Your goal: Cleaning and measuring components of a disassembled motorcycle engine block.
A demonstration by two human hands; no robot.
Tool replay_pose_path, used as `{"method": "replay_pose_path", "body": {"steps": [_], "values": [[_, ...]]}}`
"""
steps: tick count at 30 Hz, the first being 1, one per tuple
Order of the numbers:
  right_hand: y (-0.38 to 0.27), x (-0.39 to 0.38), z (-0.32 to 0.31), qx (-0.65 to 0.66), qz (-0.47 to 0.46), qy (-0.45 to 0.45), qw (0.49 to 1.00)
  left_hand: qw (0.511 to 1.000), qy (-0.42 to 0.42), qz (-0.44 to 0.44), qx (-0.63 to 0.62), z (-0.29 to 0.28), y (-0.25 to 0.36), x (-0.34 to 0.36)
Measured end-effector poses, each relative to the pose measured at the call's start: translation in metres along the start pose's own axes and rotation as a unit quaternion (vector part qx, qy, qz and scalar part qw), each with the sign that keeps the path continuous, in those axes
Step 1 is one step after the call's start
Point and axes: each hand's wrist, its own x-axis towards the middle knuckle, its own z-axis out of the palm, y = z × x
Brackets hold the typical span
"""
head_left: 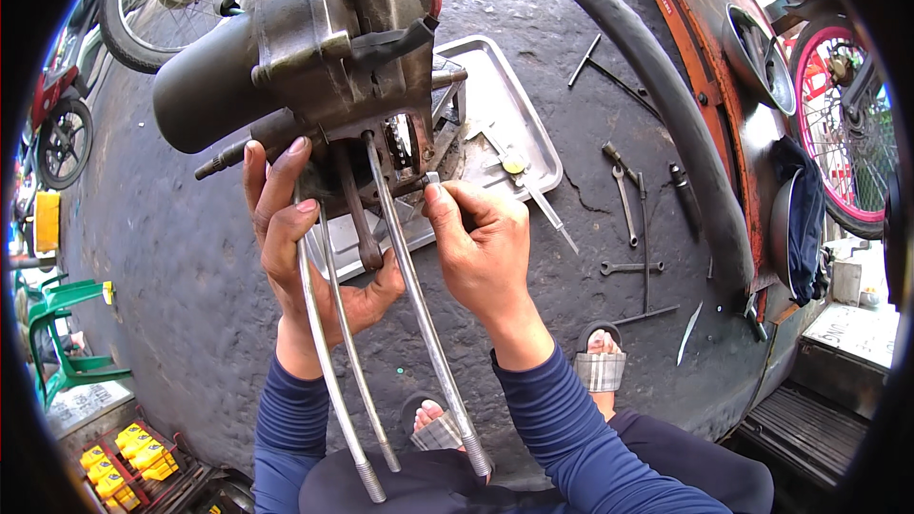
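A dirty grey motorcycle engine (324, 48) fills the upper left, with several long threaded studs (419, 295) pointing toward me. Between the studs hangs a connecting rod (357, 214), and a bit of chain shows inside the case opening. My left hand (305, 266) curls around the studs, its fingertips against the case's lower edge and its thumb by the rod's end. In a thumb-and-finger pinch, my right hand (486, 238) holds a small metal piece (431, 178) at the case's lower right edge. My fingers hide most of that piece.
Under the engine lies a metal tray (533, 124) with a caliper (519, 171) across its rim. Wrenches (624, 205) and T-handle tools (609, 71) lie on the dark ground to the right. A thick black tube (657, 67) curves beside an orange frame. Green chairs (71, 333) stand left.
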Motion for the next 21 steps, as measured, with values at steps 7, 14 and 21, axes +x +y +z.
{"method": "replay_pose_path", "body": {"steps": [7,14,21], "values": [[-0.010,0.010,-0.004,-0.027,-0.012,-0.036,0.999,1.000,0.015,-0.013,-0.004,0.004,-0.003,-0.004],[-0.024,0.055,-0.025,0.053,-0.032,0.089,0.994,1.000,0.008,-0.025,-0.014,-0.001,-0.007,-0.012],[0.057,0.016,-0.100,-0.070,0.092,-0.022,0.993,1.000,0.005,-0.009,-0.024,-0.003,-0.002,-0.009]]}}
